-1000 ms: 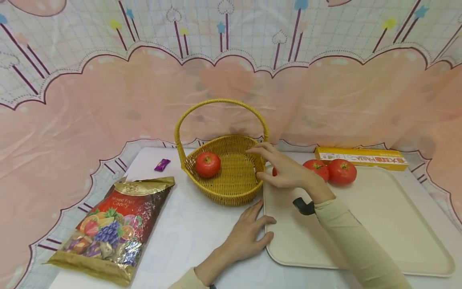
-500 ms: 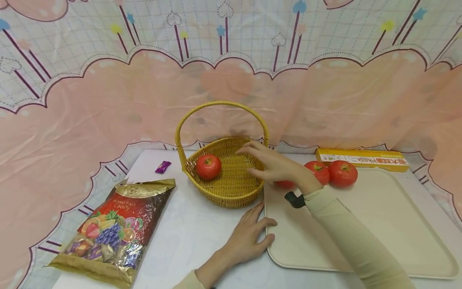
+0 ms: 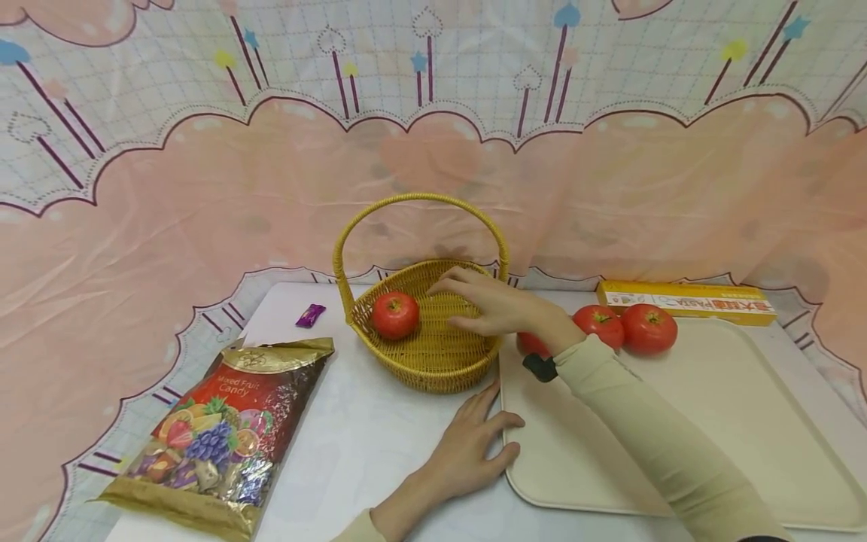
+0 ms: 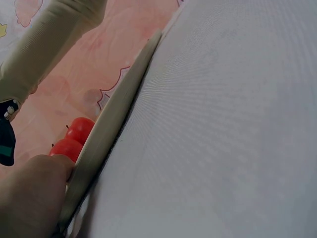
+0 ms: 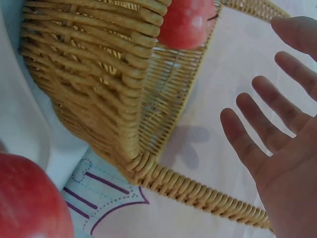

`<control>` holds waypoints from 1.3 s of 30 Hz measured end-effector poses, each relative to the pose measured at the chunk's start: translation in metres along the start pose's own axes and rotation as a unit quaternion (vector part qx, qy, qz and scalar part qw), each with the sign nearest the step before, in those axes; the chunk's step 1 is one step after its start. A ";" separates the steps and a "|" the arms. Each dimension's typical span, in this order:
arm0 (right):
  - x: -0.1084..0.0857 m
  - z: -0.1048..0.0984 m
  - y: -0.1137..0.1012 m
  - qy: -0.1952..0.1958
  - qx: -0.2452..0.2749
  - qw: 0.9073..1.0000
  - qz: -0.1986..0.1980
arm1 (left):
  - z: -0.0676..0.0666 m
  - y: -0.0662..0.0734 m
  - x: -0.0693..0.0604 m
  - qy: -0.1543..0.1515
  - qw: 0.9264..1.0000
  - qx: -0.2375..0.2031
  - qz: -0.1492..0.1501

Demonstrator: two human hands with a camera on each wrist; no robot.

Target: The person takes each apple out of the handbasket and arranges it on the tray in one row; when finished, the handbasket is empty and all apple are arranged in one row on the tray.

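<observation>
My right hand (image 3: 494,303) hovers over the right side of a yellow wicker basket (image 3: 433,382) in the head view, fingers spread, holding nothing. One red tomato (image 3: 396,315) sits inside the basket at its left. In the right wrist view the fingers (image 5: 267,116) appear apart beyond the basket's wall (image 5: 94,74). My left hand (image 3: 467,448) rests along the left edge of a beige tray (image 3: 623,444), its fingers loosely bent against the rim. On the tray are more tomatoes (image 3: 649,329); my right wrist partly hides the leftmost tomato (image 3: 531,344).
A bag of mixed fruit candy (image 3: 226,429) lies on the left of the white table (image 3: 366,444). Behind it is a single purple-wrapped candy (image 3: 311,315). A yellow pasta box (image 3: 691,299) lies behind the tray, and a patterned cloth (image 3: 609,196) hangs at the back.
My right hand has moved left, from the basket's right rim to farther over its inside. The left hand stays at the tray's edge, and the tomatoes have not moved.
</observation>
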State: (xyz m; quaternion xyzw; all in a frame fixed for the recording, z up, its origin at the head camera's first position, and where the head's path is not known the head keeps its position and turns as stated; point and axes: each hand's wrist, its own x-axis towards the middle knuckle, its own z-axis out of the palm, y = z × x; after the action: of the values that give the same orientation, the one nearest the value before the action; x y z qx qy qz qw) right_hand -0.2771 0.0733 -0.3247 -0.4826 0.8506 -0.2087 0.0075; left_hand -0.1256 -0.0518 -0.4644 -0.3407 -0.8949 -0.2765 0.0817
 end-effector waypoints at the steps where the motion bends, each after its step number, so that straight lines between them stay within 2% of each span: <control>1: 0.002 0.000 0.000 -0.003 -0.001 1.000 -0.001 | 0.000 0.000 0.000 0.001 1.000 0.000 0.002; 9: 0.017 -0.001 -0.004 -0.023 -0.024 0.999 -0.023 | 0.001 -0.001 0.000 0.003 1.000 0.002 0.004; 20: 0.037 -0.005 -0.012 -0.052 -0.045 0.997 -0.030 | 0.000 -0.001 0.001 0.013 1.000 0.007 0.006; 28: 0.049 0.000 -0.013 -0.068 -0.036 0.996 -0.036 | 0.002 -0.001 0.001 0.013 1.000 0.003 0.010; 35: 0.062 0.006 -0.014 -0.101 -0.014 0.994 -0.028 | 0.003 -0.002 0.001 0.018 1.000 0.015 0.019; 39: 0.070 0.010 -0.015 -0.116 -0.023 0.993 -0.026 | 0.002 -0.002 0.002 0.021 0.999 0.019 0.022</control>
State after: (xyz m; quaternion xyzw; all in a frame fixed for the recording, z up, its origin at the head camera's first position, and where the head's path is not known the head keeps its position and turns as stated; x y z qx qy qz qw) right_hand -0.3002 0.0055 -0.3150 -0.5254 0.8358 -0.1313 0.0898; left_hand -0.1279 -0.0509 -0.4663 -0.3527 -0.8904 -0.2645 0.1131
